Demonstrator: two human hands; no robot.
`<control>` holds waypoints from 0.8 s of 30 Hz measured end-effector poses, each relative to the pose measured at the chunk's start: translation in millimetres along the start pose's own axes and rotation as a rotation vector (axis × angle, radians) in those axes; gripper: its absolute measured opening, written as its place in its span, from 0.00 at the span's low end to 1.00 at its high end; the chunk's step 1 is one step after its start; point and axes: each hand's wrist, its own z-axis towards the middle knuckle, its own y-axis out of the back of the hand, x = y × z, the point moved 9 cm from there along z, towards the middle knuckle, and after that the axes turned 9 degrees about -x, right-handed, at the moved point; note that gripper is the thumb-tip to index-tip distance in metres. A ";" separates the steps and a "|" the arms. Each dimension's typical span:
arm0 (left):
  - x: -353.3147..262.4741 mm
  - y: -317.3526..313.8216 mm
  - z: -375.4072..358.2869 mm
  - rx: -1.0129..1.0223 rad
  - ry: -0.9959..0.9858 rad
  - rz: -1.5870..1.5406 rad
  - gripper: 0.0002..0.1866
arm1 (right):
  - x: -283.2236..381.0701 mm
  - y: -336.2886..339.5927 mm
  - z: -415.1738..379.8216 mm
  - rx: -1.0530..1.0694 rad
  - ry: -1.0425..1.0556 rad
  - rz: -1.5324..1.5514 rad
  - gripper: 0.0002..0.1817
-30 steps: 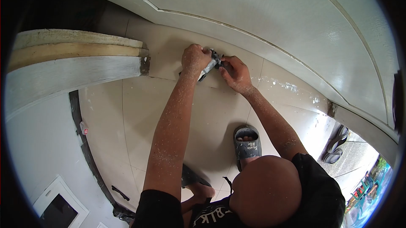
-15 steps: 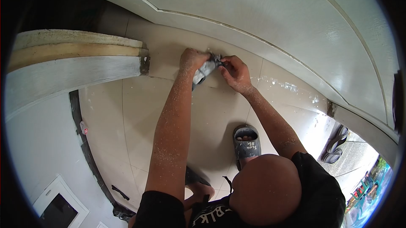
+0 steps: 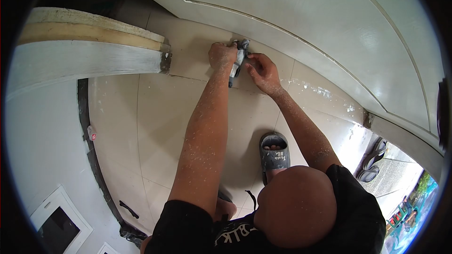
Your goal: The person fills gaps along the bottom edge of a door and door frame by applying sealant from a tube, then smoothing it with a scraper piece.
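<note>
My left hand (image 3: 222,55) is closed around a dusty grey-white and black item (image 3: 238,62) with a crumpled, cloth-like upper end and a dark lower tip. It is held low over the beige floor tiles, close to the white panelled door. What exactly the item is, I cannot tell. On its other side is my right hand (image 3: 264,73), with thumb and forefinger apart and the fingertips right at the item's edge. White dust speckles both forearms.
A large white door (image 3: 292,23) spans the far side. At left, a layered frame piece (image 3: 108,57) juts in. My slippered foot (image 3: 274,155) is below, near my bent knee (image 3: 299,207). Sandals (image 3: 372,162) lie outside at right. White smears (image 3: 315,90) mark the tiles.
The item has moved up and right in view and turned more upright, with my left hand on it. My right thumb and forefinger, earlier together at its end, are now apart.
</note>
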 end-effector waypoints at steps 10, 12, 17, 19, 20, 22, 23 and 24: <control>8.9 -5.2 -9.3 0.126 -0.187 0.144 0.26 | -19.0 0.3 7.0 -0.025 -0.090 0.149 0.18; 2.3 -8.4 -4.5 0.091 -0.131 0.114 0.26 | -17.3 0.4 5.0 -0.048 -0.077 0.137 0.18; -3.8 -19.3 19.1 0.030 -0.106 0.048 0.26 | -14.1 2.7 6.0 -0.013 -0.067 0.061 0.19; 0.9 -16.9 16.9 0.037 -0.094 0.107 0.25 | -15.6 1.5 8.0 -0.015 -0.077 0.091 0.19; 3.7 -20.6 11.6 0.131 -0.131 0.158 0.24 | -19.2 1.0 7.7 -0.022 -0.096 0.123 0.20; 12.9 -19.2 0.9 0.215 -0.174 0.220 0.17 | -23.5 -1.2 4.4 -0.024 -0.087 0.137 0.20; 16.3 -12.3 -3.0 0.210 -0.171 0.225 0.17 | -20.6 -1.9 4.9 -0.038 -0.074 0.151 0.20; 12.6 -8.7 -9.0 0.237 -0.222 0.138 0.15 | -19.3 -2.7 5.0 -0.041 -0.073 0.157 0.20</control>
